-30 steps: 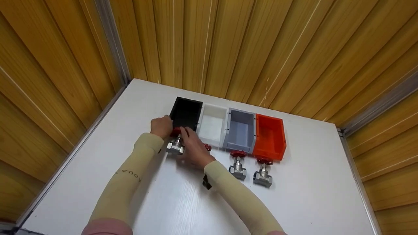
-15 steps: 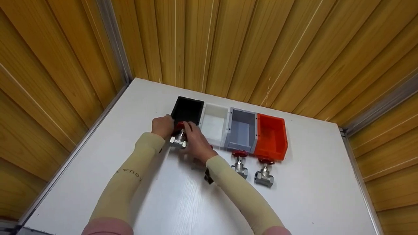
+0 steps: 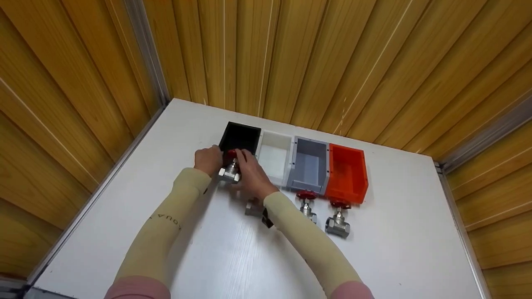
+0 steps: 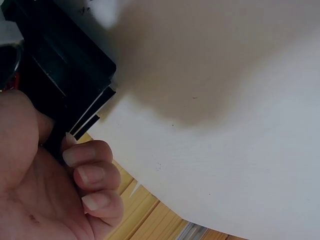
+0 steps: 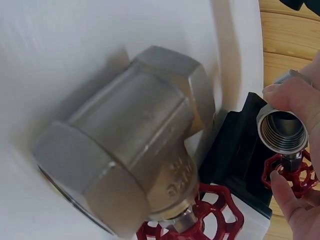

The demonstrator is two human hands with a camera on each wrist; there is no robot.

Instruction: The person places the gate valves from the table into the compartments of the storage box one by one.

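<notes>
My left hand [image 3: 208, 160] grips the left side wall of the black bin [image 4: 75, 45], fingers curled at its edge in the left wrist view. My right hand [image 3: 252, 174] holds a metal gate valve [image 3: 229, 174] with its red handwheel pointing away from me. That handwheel [image 3: 231, 154] overlaps the front opening of the black bin in the head view. In the right wrist view, the thumb lies on the valve body [image 5: 284, 131] and a fingertip touches the red wheel [image 5: 292, 172]. A second valve [image 5: 125, 135] lies on the table under the right wrist, mostly hidden in the head view.
A white bin [image 3: 266, 135], a grey bin [image 3: 309, 185] and an orange bin [image 3: 348, 176] continue the row to the right. Two more red-wheeled valves, one left [image 3: 306, 207] and one right [image 3: 338, 224], lie before them. Wood-patterned walls [image 3: 291, 62] enclose the white table [image 3: 399, 232].
My right hand has carried the valve forward and slightly right, its wheel now over the black bin's front. The left hand keeps its grip on the bin.
</notes>
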